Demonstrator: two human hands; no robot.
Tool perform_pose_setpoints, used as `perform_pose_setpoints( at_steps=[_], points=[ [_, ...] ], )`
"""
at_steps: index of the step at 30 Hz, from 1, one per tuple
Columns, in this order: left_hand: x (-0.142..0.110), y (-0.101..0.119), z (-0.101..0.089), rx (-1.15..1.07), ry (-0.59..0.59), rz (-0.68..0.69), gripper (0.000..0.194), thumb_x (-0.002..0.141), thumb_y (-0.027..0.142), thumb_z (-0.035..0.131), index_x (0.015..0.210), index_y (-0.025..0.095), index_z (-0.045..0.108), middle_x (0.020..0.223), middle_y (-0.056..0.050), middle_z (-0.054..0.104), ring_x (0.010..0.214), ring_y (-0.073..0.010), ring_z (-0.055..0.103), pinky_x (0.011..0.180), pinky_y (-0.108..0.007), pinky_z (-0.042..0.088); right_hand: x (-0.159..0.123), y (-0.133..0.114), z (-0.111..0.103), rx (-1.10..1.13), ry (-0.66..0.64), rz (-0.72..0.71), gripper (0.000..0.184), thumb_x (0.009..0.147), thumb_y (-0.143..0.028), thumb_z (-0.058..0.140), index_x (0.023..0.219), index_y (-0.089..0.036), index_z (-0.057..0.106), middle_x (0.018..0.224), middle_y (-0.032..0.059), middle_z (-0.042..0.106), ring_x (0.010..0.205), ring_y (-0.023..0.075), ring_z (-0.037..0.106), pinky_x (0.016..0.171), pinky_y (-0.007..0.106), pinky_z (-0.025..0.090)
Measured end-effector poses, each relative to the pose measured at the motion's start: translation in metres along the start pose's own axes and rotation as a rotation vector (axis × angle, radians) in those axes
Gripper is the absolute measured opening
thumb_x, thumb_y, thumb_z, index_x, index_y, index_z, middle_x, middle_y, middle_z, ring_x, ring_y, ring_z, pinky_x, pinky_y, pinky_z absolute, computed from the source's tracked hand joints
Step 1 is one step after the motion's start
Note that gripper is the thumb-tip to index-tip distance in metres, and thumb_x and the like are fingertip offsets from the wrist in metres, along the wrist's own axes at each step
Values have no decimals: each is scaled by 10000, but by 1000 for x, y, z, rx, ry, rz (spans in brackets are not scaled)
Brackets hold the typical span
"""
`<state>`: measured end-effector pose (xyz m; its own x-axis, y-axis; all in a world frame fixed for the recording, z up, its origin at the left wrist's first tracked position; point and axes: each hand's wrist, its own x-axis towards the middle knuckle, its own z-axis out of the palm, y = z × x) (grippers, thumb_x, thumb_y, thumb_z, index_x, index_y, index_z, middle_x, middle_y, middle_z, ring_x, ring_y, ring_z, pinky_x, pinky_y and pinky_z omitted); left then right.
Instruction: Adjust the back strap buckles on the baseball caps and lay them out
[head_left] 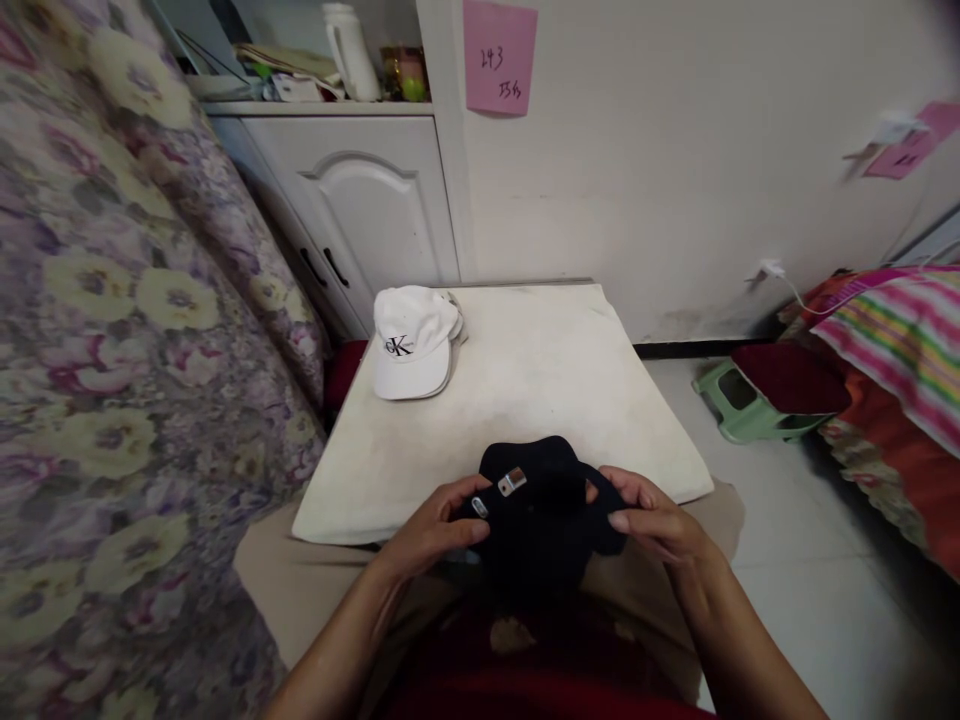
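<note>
Dark cap (532, 555) hangs between the two hands at the near edge of the tabletop (555, 370), partly over the person's lap. The left hand (435, 525) has its fingers clamped on the side by the small metal pieces; the right hand (664, 520) has its fingers clamped on the opposite side, thumb on top. Gripping both sides seems meant to hold the opening spread and level, with the metal buckle (512, 482) facing up where I can see it. The low hold over the lap probably lets the body of the cap hang without bunching.

A white cap (412, 335) sits by the tabletop's left edge, brim towards the person, with what looks like more headwear behind it. Bare surface runs rightward from there and back to the wall (675, 180), giving sideways room; the flowered curtain (112, 300) crowds the left.
</note>
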<state>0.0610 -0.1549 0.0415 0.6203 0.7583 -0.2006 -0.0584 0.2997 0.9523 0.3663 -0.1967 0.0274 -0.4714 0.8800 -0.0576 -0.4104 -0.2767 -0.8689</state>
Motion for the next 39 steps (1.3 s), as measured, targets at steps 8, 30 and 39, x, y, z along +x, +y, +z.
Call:
perform_pose_setpoints(
  at_steps=[8, 30, 39],
  points=[
    [-7, 20, 23, 0, 77, 4, 199, 796, 331, 738, 902, 165, 705, 770, -20, 635, 669, -147, 523, 611, -247, 372, -12, -21, 1, -200, -59, -60, 217, 791, -339, 765, 839, -173, 633, 767, 10, 625, 669, 119, 518, 593, 223, 386],
    [-10, 28, 62, -70, 176, -38, 185, 772, 345, 766, 864, 186, 749, 675, 20, 619, 566, -94, 480, 538, -210, 327, 32, -3, 63, 14, 192, 7, 260, 748, -314, 806, 917, -166, 675, 578, -82, 526, 393, 26, 299, 384, 160, 303],
    [-7, 30, 66, 160, 211, 2, 204, 846, 375, 685, 797, 180, 652, 696, 31, 563, 593, -102, 438, 554, -219, 329, 35, -4, 65, -87, 140, 85, 340, 707, -341, 832, 926, -169, 637, 624, -75, 555, 390, 22, 375, 365, 160, 238]
  ],
)
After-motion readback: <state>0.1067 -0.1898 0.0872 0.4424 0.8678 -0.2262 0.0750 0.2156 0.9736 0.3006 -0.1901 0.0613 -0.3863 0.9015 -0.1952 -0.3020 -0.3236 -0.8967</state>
